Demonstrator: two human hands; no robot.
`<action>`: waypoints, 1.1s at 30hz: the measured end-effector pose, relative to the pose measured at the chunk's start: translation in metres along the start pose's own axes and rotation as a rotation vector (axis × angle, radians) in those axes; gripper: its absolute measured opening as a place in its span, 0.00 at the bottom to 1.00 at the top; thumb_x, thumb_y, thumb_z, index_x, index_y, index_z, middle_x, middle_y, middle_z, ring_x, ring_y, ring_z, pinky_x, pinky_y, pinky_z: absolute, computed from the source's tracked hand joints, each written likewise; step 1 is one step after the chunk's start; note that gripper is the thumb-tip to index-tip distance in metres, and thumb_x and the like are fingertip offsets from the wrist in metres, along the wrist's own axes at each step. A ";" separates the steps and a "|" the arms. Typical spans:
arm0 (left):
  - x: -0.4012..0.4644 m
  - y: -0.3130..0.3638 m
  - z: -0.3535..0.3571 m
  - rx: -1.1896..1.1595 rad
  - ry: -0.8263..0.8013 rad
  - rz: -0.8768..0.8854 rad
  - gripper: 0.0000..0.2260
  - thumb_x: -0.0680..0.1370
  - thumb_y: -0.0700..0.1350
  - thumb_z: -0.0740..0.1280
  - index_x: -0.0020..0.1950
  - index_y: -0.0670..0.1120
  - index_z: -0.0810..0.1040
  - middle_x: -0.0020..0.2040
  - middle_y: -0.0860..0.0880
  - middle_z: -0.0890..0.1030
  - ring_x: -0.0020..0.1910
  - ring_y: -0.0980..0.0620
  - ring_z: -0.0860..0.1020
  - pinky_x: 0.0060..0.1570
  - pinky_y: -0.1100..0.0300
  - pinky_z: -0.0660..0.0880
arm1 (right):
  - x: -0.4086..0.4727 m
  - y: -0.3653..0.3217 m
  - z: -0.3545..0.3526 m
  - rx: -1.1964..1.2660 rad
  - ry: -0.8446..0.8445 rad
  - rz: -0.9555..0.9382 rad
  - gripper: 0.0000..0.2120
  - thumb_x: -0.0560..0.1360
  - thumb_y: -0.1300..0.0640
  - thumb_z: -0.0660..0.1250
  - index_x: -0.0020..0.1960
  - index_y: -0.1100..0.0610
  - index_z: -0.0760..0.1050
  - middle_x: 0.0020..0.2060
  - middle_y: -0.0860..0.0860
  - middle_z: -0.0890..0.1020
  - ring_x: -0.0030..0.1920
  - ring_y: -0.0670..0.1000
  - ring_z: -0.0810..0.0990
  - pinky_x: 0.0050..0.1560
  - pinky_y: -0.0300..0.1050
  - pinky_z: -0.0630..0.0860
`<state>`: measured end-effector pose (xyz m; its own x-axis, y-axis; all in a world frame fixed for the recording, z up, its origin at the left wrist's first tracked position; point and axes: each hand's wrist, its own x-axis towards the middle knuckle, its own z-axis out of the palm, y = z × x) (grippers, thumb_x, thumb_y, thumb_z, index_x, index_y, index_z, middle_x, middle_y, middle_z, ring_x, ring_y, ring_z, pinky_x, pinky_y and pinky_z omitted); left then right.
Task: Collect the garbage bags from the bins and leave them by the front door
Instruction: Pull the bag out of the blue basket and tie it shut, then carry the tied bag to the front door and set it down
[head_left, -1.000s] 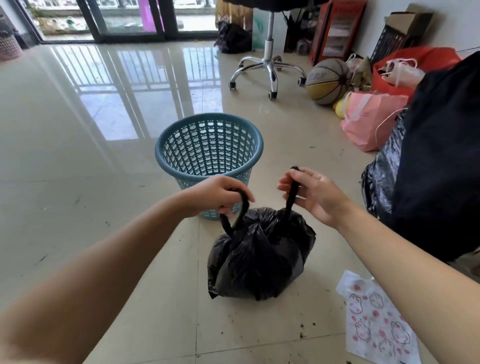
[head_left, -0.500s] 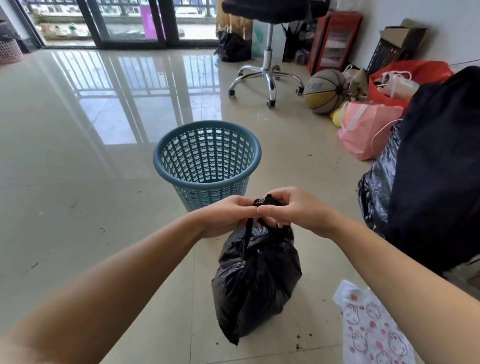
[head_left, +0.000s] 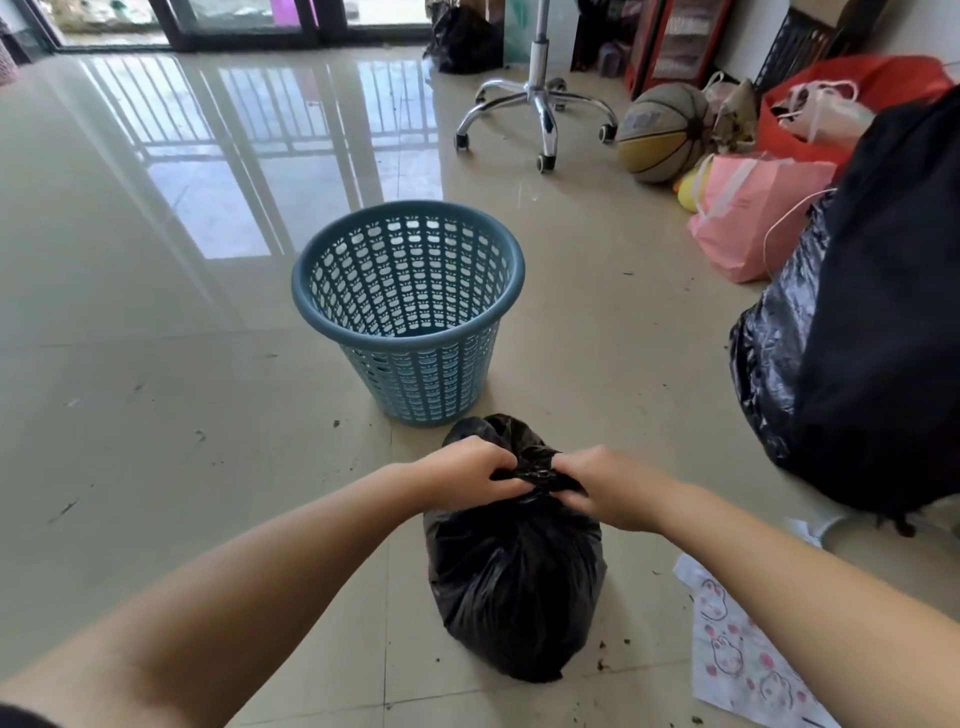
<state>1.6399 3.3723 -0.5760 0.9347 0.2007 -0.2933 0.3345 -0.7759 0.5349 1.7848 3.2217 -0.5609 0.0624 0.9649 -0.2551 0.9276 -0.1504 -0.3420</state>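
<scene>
The black garbage bag (head_left: 514, 587) stood on the tiled floor (head_left: 156, 415), just in front of the blue perforated bin (head_left: 410, 312) on the person's side and close to it; contact between the two could not be determined. The bin stood upright, and no liner was visible inside it. The left hand (head_left: 467, 473) and the right hand (head_left: 608, 488) met at the gathered neck of the bag, each with its fingers (head_left: 506, 462) clamped on the bunched black plastic. The bag's body was full and rounded below the neck. Small dark crumbs lay scattered on the floor around the bag. To the right of the bin lay a pink paper bag (head_left: 748, 218), and beyond it a basketball (head_left: 662, 132). A larger black plastic sack (head_left: 769, 353) sat well to the right of the bin. A printed white sheet (head_left: 748, 654) lay on the floor right of the garbage bag.
</scene>
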 end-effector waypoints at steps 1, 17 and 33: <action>0.001 -0.003 0.003 0.024 -0.008 0.005 0.18 0.76 0.58 0.63 0.28 0.54 0.65 0.26 0.54 0.70 0.25 0.57 0.68 0.27 0.64 0.60 | 0.002 0.001 0.004 -0.009 -0.013 -0.009 0.09 0.77 0.52 0.61 0.49 0.58 0.71 0.47 0.57 0.80 0.47 0.59 0.78 0.39 0.45 0.65; -0.087 0.125 -0.131 -0.060 -0.109 -0.122 0.12 0.78 0.54 0.62 0.41 0.47 0.72 0.37 0.49 0.75 0.37 0.46 0.74 0.38 0.54 0.71 | -0.080 -0.082 -0.152 0.077 -0.087 0.086 0.14 0.81 0.48 0.53 0.48 0.57 0.69 0.47 0.56 0.79 0.48 0.59 0.77 0.43 0.51 0.70; -0.216 0.351 -0.403 -0.019 0.037 -0.143 0.14 0.80 0.52 0.58 0.38 0.47 0.68 0.35 0.49 0.74 0.36 0.48 0.72 0.37 0.56 0.67 | -0.204 -0.223 -0.481 0.095 -0.042 0.196 0.10 0.82 0.53 0.52 0.48 0.56 0.67 0.49 0.57 0.79 0.49 0.60 0.77 0.42 0.49 0.67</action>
<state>1.6039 3.2978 -0.0057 0.8810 0.3307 -0.3383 0.4665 -0.7265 0.5045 1.7427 3.1617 0.0021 0.2208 0.9056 -0.3621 0.8604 -0.3558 -0.3650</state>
